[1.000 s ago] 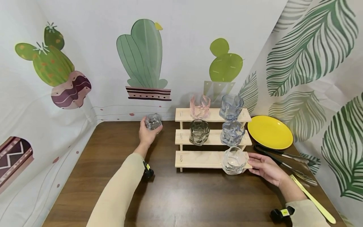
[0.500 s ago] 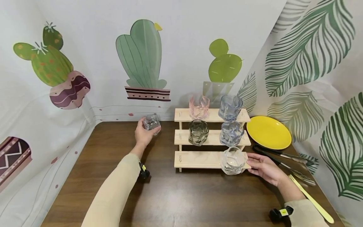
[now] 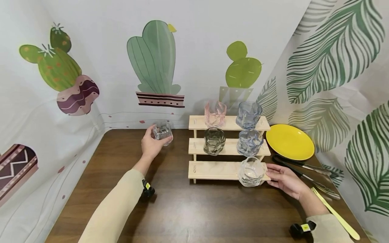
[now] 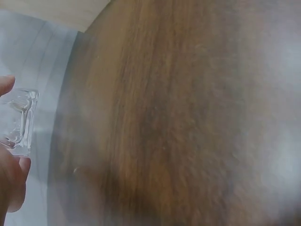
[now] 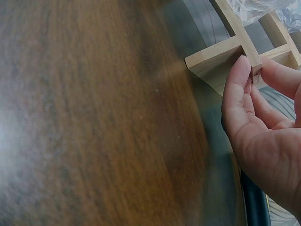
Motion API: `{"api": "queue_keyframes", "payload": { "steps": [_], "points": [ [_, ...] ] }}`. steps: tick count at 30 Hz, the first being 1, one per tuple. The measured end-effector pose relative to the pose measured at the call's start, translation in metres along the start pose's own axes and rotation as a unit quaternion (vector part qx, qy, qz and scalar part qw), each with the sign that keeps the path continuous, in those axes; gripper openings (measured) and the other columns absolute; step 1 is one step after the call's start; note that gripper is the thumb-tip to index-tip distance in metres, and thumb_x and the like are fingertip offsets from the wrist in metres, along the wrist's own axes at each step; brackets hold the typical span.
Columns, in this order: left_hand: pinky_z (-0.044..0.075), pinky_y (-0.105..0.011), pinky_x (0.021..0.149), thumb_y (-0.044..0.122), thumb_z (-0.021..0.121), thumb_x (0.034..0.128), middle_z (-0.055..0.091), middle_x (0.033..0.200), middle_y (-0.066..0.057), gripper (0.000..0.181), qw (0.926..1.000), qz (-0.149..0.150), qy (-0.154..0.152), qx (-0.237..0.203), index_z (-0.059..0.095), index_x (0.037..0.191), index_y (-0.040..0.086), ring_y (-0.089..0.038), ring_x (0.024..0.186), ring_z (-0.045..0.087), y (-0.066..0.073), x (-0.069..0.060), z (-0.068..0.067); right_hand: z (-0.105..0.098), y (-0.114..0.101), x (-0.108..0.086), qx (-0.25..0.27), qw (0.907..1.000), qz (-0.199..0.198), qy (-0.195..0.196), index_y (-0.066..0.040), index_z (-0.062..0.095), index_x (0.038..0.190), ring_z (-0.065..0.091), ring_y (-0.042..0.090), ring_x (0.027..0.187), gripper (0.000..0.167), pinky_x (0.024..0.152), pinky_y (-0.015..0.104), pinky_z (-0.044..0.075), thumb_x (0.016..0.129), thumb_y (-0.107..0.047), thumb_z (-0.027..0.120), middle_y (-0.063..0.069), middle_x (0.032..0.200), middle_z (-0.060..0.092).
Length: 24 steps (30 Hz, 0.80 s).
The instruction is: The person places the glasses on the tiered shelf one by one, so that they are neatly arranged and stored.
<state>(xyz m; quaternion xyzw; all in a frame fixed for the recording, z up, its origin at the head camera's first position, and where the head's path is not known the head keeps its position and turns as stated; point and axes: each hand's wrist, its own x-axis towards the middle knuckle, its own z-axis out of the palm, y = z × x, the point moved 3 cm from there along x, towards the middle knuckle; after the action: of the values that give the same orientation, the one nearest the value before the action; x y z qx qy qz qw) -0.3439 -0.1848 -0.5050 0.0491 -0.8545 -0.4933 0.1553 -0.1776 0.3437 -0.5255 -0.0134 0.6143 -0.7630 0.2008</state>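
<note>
At the back left of the table, my left hand (image 3: 150,145) grips a clear glass (image 3: 163,132) between thumb and fingers. The left wrist view catches only part of that glass (image 4: 21,120) at its edge. My right hand (image 3: 285,181) pinches the right end of the lowest board of a three-step wooden rack (image 3: 215,170). In the right wrist view, thumb and fingertips close on the board's corner (image 5: 254,70). On that board stands another clear glass (image 3: 251,173). A smoky grey glass (image 3: 214,143) and a blue glass (image 3: 250,144) occupy the middle step.
The top step bears a pink glass (image 3: 215,116) and a second blue glass (image 3: 249,116). To the rack's right lie a yellow plate (image 3: 290,141), black-handled tongs (image 3: 304,172) and a pale yellow fork (image 3: 334,212). A printed cloth (image 3: 200,67) hangs behind the table.
My left hand has shifted slightly left with the clear glass in its grip, and the forearm has swung left. The right hand stays on the rack's end.
</note>
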Motion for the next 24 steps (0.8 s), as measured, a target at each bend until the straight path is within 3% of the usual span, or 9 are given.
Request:
{"api": "queue_keyframes", "payload": {
  "steps": [13, 24],
  "points": [
    [0.054, -0.045, 0.090, 0.042, 0.099, 0.0672, 0.064, 0.128, -0.007, 0.093, 0.9981, 0.040, -0.043, -0.016, 0.054, 0.145, 0.019, -0.026, 0.110, 0.061, 0.030, -0.041, -0.023, 0.001, -0.001, 0.000, -0.004, 1.0000, 0.001, 0.007, -0.021, 0.060, 0.124, 0.068, 0.013, 0.098, 0.028, 0.084, 0.031, 0.060, 0.106, 0.000, 0.054, 0.000, 0.116, 0.069],
    [0.058, -0.042, 0.082, 0.046, 0.101, 0.0627, 0.067, 0.123, 0.004, 0.092, 0.9919, 0.079, -0.095, -0.032, 0.056, 0.140, 0.023, -0.019, 0.098, 0.066, 0.043, -0.080, -0.034, 0.000, -0.002, -0.001, -0.001, 1.0000, 0.006, -0.001, -0.022, 0.061, 0.124, 0.068, 0.013, 0.098, 0.028, 0.085, 0.031, 0.060, 0.107, 0.000, 0.053, 0.000, 0.116, 0.069]
  ]
}}
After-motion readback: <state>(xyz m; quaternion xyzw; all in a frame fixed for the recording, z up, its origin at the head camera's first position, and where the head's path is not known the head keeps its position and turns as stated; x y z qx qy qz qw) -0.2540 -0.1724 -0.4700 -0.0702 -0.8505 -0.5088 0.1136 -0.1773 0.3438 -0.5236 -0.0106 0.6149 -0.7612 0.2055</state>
